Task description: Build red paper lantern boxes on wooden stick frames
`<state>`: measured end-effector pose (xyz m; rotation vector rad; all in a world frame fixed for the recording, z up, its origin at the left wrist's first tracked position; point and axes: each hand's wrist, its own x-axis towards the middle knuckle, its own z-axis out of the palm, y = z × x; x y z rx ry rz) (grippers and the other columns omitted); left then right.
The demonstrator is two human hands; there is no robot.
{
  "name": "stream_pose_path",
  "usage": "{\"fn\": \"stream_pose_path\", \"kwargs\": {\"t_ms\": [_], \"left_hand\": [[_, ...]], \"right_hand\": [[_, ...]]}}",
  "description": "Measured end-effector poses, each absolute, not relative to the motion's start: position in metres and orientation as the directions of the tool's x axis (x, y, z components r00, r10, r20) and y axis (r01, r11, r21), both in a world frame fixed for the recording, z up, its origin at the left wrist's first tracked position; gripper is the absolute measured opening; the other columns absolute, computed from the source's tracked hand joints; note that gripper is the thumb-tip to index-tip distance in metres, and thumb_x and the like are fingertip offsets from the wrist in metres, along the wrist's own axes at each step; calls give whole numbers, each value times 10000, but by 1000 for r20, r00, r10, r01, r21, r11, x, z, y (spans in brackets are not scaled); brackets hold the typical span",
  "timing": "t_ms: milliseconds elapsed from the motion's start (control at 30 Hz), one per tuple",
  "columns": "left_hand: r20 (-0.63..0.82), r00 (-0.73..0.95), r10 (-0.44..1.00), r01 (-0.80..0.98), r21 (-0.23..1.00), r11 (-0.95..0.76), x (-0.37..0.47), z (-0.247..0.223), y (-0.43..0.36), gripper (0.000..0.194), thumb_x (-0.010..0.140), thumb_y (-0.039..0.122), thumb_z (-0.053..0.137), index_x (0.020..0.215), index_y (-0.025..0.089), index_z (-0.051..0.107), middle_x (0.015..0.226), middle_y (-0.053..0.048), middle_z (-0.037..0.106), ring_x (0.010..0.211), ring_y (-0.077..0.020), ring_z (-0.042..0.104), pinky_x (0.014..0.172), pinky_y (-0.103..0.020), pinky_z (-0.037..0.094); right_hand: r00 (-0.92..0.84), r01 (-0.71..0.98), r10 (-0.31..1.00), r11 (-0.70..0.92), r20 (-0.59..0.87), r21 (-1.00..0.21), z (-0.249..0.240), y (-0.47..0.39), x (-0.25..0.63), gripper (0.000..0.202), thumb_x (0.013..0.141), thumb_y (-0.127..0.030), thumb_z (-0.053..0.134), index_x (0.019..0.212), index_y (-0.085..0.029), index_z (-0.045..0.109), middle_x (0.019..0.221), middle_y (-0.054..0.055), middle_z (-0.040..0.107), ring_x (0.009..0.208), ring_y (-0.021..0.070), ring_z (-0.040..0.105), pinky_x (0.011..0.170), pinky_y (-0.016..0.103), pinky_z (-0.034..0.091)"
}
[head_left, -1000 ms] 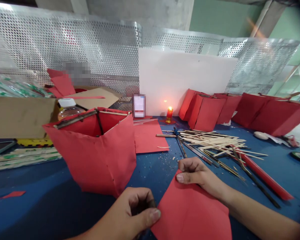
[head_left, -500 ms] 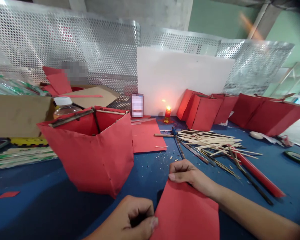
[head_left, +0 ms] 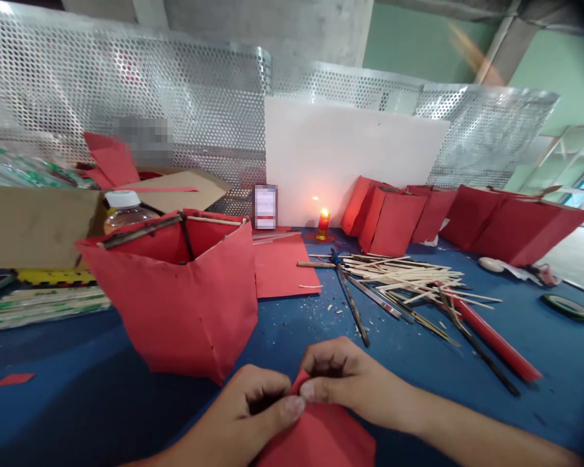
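Both hands pinch a sheet of red paper [head_left: 328, 434] at the bottom of the view, close to me. My left hand [head_left: 253, 412] grips its near-left edge between thumb and bent fingers. Right beside it, my right hand [head_left: 355, 386] pinches the paper's upper corner, which stands up folded between the two hands. The lower part of the sheet runs out of view. To the left stands a red paper lantern [head_left: 185, 311], open at the top, with thin sticks along its rim, apart from my hands.
A lit candle [head_left: 324, 226] burns at the back. Several red paper lanterns [head_left: 394, 220] stand right of it. Thin wooden sticks [head_left: 399, 275], a red tube [head_left: 499, 344] and a tape roll [head_left: 568, 307] lie on the right. A bottle [head_left: 126, 211] and cardboard box [head_left: 34, 227] are left.
My right hand has moved down and left, bringing the sheet's upper corner next to my left hand. The paper now bends up between them.
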<state>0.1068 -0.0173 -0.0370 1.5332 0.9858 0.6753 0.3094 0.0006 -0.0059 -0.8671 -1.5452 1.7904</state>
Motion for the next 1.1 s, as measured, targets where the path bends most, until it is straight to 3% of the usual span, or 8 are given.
{"fn": "stream_pose_path", "kwargs": {"t_ms": [167,300,467,667,767,867,1000,1100], "left_hand": [[-102,476,874,289,956,-46,105,-21,-11,474,785,574,543,523,208,397,522,62,263,502,-98,263,495,-251,232],[-25,414,910,284,953,-103,109,-9,-6,291,729,461,573,635,186,546,588,24,464,578,-136,423,556,-253,331],[-67,436,897,339,936,-95,109,-17,-4,234,733,406,588,708,173,590,656,3,562,638,-156,501,599,-265,371],[-99,434,895,425,899,-107,106,-16,-9,145,717,320,638,737,180,608,652,19,604,615,-150,533,556,-247,357],[-50,446,894,487,851,-195,104,-16,-8,79,769,234,621,801,179,666,687,17,646,629,-145,553,562,-240,362],[13,499,867,535,782,-320,102,-17,-5,189,816,145,604,968,188,708,776,1,695,693,-158,605,614,-243,409],[121,609,784,577,611,-542,99,-18,-4,181,927,117,549,895,181,716,879,-38,685,834,-186,626,727,-274,449],[129,641,757,604,523,-601,97,-19,-6,221,969,103,501,905,186,696,907,-37,657,844,-184,607,732,-282,450]], "right_hand": [[-517,2,855,-41,-36,-999,-3,6,317,194,696,-298,851,743,-150,735,647,-24,663,584,91,523,586,217,396],[-569,72,822,43,-6,-996,-6,3,317,42,751,-197,782,771,-162,794,696,-6,724,624,110,587,619,216,438],[-551,276,833,239,50,-931,-13,1,315,115,790,-102,743,834,-174,821,730,-1,757,644,122,623,623,204,449],[-605,329,788,379,115,-865,-11,7,321,142,774,-77,800,881,-168,820,776,18,768,691,138,662,642,203,458],[-614,389,773,472,159,-791,-12,10,323,230,716,26,795,857,-155,814,764,22,760,694,137,659,651,204,451],[-633,450,735,605,243,-657,-16,11,325,255,686,54,802,832,-155,802,750,24,740,733,149,654,667,217,436],[-657,496,694,692,295,-524,-20,11,328,250,706,35,795,822,-185,783,793,13,709,775,149,643,675,225,423],[-681,535,683,711,266,-455,-19,9,330,217,776,-8,756,855,-210,771,837,7,708,822,157,642,705,238,431]]}}
